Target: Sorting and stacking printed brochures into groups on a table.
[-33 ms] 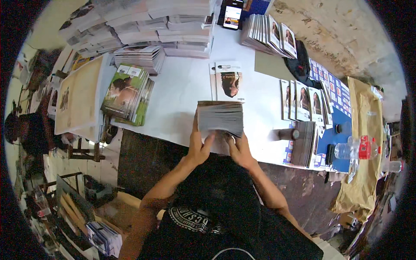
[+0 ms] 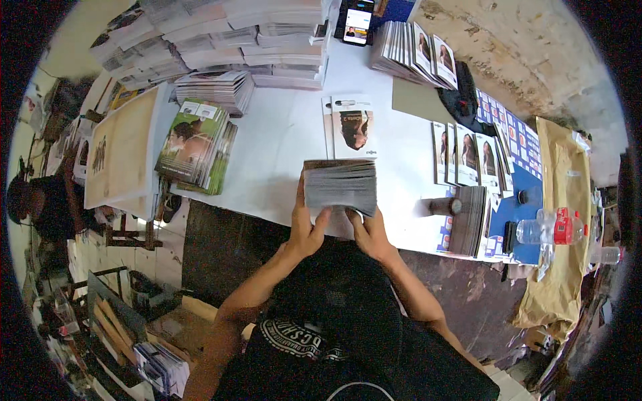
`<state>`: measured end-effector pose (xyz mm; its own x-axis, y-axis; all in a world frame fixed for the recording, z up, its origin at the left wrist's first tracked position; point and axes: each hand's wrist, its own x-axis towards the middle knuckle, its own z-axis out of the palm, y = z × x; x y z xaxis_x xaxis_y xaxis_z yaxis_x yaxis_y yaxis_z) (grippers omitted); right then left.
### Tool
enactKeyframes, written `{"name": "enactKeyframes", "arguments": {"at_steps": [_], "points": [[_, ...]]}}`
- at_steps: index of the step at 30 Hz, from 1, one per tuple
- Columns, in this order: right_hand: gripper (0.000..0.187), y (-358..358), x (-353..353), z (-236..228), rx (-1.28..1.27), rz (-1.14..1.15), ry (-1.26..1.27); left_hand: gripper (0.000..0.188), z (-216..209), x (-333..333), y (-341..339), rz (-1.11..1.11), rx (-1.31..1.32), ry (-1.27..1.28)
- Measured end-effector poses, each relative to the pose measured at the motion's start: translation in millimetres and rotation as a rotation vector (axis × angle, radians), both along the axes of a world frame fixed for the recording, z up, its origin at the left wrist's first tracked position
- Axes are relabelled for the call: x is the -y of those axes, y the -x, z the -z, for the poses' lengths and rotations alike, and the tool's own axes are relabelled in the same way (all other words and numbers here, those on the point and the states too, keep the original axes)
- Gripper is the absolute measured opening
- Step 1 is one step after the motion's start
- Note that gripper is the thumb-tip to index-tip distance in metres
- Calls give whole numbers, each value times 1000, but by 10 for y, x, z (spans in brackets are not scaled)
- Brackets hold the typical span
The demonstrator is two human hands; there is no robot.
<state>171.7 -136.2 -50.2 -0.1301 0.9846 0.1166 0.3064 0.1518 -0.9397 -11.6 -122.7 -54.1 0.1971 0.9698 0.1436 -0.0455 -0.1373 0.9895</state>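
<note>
A thick stack of booklets [image 2: 340,186] is between my hands at the near edge of the white table, its page edges facing up. My left hand [image 2: 307,226] is closed on the stack's left side, thumb at the near face. My right hand [image 2: 368,230] grips the right side the same way. Fingers behind the stack are hidden. Just beyond it lie a few booklets [image 2: 354,130] with a portrait on the cover. To the right, similar booklets [image 2: 468,157] overlap in a fanned row, and a tall pile of booklets [image 2: 466,220] stands nearer me.
Green-covered booklets [image 2: 189,144] are piled on the left, near high paper stacks [image 2: 254,50]. A phone [image 2: 358,23] and more booklets [image 2: 414,53] are at the back. A dark cylinder [image 2: 455,206], plastic bottle [image 2: 552,228] and brown paper [image 2: 558,267] are on the right.
The stack in my hands has shifted very slightly toward me. My grip on both sides is the same, and the other things stay in place.
</note>
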Motion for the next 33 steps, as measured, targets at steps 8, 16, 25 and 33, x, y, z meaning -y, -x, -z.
{"name": "enactKeyframes", "arguments": {"at_steps": [8, 16, 25, 33], "points": [[79, -92, 34, -42, 25, -197, 30, 77, 74, 38, -45, -52, -189, -227], [31, -64, 29, 107, 27, -20, -145, 49, 287, 8, 13, -93, -399, -209], [59, 63, 146, -75, -487, 276, 146, 33, -1081, -384, 78, 101, -915, -500], [76, -225, 312, -217, -308, 270, 103, 30, -784, -505, 210, 247, -1177, -360]]}}
